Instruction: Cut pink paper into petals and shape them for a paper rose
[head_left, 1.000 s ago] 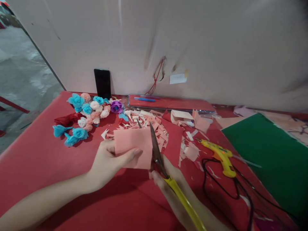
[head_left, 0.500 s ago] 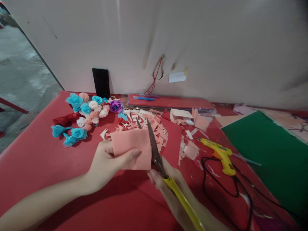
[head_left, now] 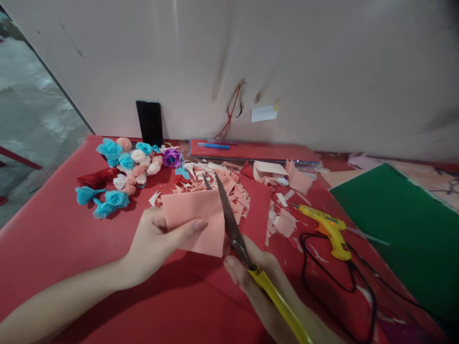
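Between the thumb and fingers of my left hand is a square piece of pink paper, held up above the red table. My right hand grips scissors with yellow handles and dark blades. The blades are parted and point away from me, at the right edge of the paper; one tip shows behind its top edge. Past the paper lies a heap of pink and white paper scraps. The fingers behind the paper are hidden.
Blue, pink, white, red and purple paper flowers lie at the left. A phone leans on the wall. At the right are a yellow hot glue gun, its looping black cord and a green sheet.
The pink paper has tilted slightly, its lower right corner dipping. Both the paper and the scissor tips have shifted a little left, while my right hand has moved slightly down and right.
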{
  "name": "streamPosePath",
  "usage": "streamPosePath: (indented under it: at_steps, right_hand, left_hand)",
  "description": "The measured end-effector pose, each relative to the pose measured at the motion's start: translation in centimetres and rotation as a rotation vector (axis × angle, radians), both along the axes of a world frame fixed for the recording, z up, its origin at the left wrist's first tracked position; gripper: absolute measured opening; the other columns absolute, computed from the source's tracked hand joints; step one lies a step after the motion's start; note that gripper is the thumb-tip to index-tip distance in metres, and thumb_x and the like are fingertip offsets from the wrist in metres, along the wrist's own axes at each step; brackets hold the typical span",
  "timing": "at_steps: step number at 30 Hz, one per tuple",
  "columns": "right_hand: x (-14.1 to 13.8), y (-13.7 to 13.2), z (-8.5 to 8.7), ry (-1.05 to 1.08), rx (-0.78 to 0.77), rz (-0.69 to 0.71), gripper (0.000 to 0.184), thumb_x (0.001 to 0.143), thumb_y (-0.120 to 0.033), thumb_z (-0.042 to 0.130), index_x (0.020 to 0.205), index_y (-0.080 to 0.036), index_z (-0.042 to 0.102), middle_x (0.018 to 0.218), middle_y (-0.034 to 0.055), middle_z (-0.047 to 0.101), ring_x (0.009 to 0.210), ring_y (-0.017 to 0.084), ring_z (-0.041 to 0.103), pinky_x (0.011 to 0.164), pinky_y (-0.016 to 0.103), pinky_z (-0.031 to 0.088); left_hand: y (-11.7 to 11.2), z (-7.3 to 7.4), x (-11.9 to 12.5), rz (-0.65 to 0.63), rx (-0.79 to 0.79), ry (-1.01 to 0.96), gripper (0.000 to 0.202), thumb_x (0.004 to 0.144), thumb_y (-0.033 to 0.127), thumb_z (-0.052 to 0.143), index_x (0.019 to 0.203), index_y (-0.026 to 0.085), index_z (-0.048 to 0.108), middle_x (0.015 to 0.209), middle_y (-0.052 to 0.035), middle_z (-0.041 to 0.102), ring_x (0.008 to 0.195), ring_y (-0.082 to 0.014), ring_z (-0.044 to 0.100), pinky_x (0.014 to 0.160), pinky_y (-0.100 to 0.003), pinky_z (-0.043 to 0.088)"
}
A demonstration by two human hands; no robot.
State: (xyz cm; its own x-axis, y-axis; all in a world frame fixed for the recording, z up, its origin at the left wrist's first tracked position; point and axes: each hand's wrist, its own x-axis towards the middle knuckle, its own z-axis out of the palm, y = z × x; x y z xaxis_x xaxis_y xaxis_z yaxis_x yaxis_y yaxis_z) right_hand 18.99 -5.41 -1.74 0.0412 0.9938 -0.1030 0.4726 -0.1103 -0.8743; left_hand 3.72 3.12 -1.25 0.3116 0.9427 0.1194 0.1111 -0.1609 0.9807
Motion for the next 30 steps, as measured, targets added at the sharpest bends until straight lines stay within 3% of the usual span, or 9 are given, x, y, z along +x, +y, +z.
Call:
streamPosePath:
  at_steps: [5, 11, 16, 21, 27, 30]
  right_hand:
    - [0.5, -0.1, 0.7, -0.018, 0.041, 0.030, 0.014, 0.081, -0.033, 0.046, 0.086, -0.022, 0.051, 0.072, 0.0050, 0.063, 0.060, 0.016, 0.060, 0.052, 0.023, 0.049]
    - [0.5, -0.3, 1.7, -0.136, 0.132, 0.063, 0.014, 0.082, -0.033, 0.042, 0.088, -0.023, 0.050, 0.063, 0.0024, 0.060, 0.056, 0.017, 0.060, 0.052, 0.024, 0.049]
    - [0.5, 0.1, 2.5, -0.203, 0.081, 0.059, 0.015, 0.084, -0.027, 0.036, 0.077, -0.022, 0.048, 0.050, -0.0014, 0.052, 0.039, 0.012, 0.050, 0.041, 0.021, 0.041]
    - [0.6, 0.3, 3.2, -0.230, 0.007, 0.051, 0.015, 0.082, -0.026, 0.038, 0.070, -0.021, 0.045, 0.047, -0.0040, 0.043, 0.038, 0.010, 0.042, 0.038, 0.020, 0.033]
    - [0.9, 0.5, 2.1, -0.086, -0.041, 0.053, 0.019, 0.082, -0.028, 0.044, 0.065, -0.020, 0.041, 0.045, -0.0079, 0.027, 0.035, 0.006, 0.028, 0.035, 0.020, 0.021]
    - [1.0, 0.6, 1.4, 0.056, -0.065, 0.060, 0.016, 0.084, -0.027, 0.045, 0.071, -0.019, 0.048, 0.049, -0.0052, 0.041, 0.039, 0.007, 0.040, 0.036, 0.019, 0.029]
  left_hand:
    - [0.2, -0.1, -0.2, -0.072, -0.006, -0.067, 0.022, 0.068, 0.020, 0.061, 0.047, 0.013, 0.057, 0.041, 0.0037, 0.050, 0.037, -0.0048, 0.042, 0.036, -0.012, 0.037]
    - [0.7, 0.4, -0.5, -0.059, 0.015, -0.019, 0.014, 0.064, 0.019, 0.064, 0.051, 0.014, 0.063, 0.047, 0.0017, 0.058, 0.043, -0.0080, 0.051, 0.039, -0.013, 0.042]
    - [1.2, 1.0, -0.8, -0.082, -0.004, 0.065, 0.018, 0.064, 0.023, 0.064, 0.048, 0.014, 0.062, 0.049, 0.0003, 0.059, 0.043, -0.0093, 0.052, 0.038, -0.014, 0.041]
    - [1.7, 1.4, -1.3, -0.081, -0.019, 0.177, 0.027, 0.062, 0.027, 0.065, 0.041, 0.013, 0.054, 0.042, 0.0010, 0.052, 0.038, -0.0074, 0.044, 0.033, -0.015, 0.035]
    - [2.5, 1.4, -1.7, -0.121, -0.058, 0.219, 0.036, 0.060, 0.031, 0.065, 0.038, 0.014, 0.042, 0.039, 0.0038, 0.039, 0.035, -0.0055, 0.035, 0.029, -0.015, 0.025]
    - [2.8, 1.1, -1.6, -0.103, -0.091, 0.214, 0.038, 0.059, 0.032, 0.066, 0.038, 0.014, 0.041, 0.039, 0.0039, 0.038, 0.035, -0.0053, 0.033, 0.029, -0.015, 0.024]
